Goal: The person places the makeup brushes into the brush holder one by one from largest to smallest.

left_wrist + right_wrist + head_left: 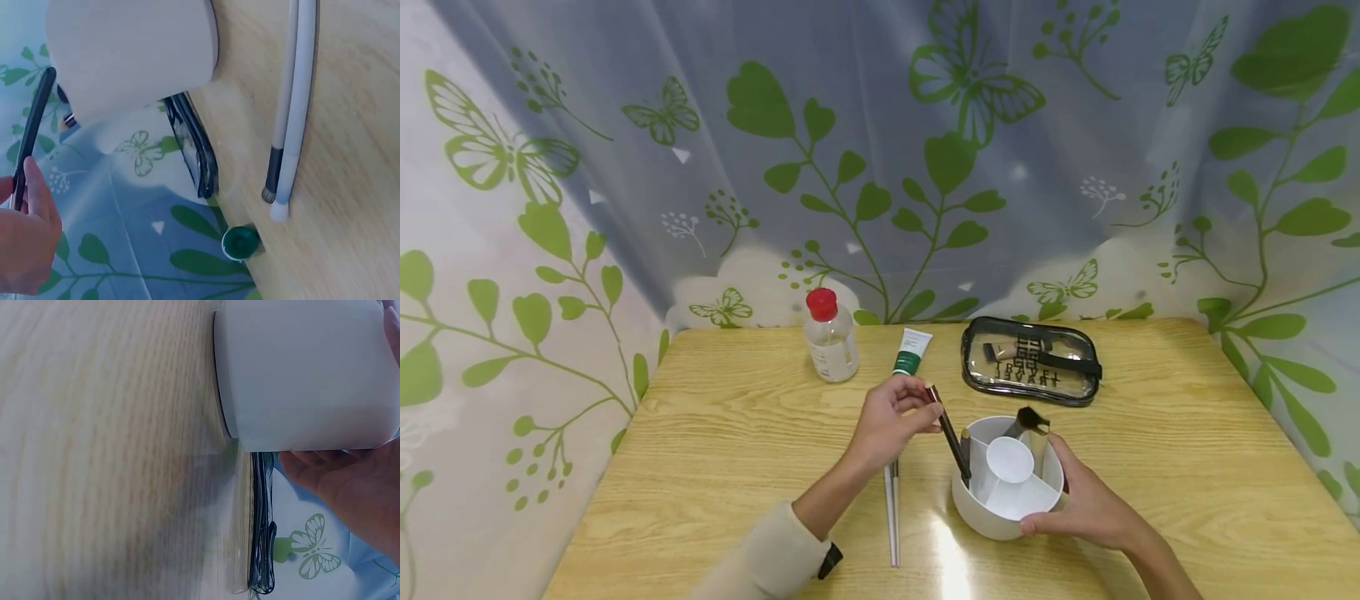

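I see the left hand (883, 425) pinching a slim black stick (953, 446), lower end near the rim of the divided white organizer (988, 518), gripped by the right hand (1086, 504); probably light, stiff, slippery; best held upper-shaft.

Tub (987, 518) is smooth matt plas., tbl (722, 433) glossy wood w/ grain.

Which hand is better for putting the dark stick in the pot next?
Probably the left hand: it pinches the stick, whose lower end points down at the pot. The right hand grips the pot's side, so it looks busy.
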Demonstrator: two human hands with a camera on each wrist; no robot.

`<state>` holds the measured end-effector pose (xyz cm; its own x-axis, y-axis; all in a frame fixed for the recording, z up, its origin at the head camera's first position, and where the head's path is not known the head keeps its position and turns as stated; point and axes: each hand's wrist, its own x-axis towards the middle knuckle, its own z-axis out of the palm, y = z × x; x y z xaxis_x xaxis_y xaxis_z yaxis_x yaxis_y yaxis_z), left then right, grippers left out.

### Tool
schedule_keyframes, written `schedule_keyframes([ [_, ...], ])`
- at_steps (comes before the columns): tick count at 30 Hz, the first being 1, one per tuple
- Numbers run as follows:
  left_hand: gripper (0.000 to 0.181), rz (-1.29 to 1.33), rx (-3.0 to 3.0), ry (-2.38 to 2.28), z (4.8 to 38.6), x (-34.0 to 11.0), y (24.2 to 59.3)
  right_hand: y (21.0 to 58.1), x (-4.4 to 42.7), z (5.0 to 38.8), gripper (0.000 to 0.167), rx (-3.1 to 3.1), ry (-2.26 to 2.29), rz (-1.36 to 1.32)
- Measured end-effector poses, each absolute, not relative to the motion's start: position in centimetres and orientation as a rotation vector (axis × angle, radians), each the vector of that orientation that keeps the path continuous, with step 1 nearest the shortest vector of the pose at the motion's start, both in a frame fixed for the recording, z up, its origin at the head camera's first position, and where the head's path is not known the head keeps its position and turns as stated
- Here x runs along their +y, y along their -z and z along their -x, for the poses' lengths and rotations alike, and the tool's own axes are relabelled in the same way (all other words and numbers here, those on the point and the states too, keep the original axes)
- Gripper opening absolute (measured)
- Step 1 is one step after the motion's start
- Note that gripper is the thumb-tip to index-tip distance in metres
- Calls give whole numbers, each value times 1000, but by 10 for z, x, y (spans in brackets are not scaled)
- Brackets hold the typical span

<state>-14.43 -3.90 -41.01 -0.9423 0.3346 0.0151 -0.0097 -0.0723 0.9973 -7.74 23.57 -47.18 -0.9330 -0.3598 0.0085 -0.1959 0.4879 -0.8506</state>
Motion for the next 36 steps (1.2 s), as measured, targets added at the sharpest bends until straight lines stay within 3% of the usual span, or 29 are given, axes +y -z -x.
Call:
schedule_keyframes([
  [22, 12, -613, 2514, -1627, 128, -23, 434, 474, 236, 77, 93, 2548, 1456, 486],
  [36, 18, -642, 2587, -1562, 121, -18, 447, 473, 234, 76, 96, 2555, 1441, 446],
])
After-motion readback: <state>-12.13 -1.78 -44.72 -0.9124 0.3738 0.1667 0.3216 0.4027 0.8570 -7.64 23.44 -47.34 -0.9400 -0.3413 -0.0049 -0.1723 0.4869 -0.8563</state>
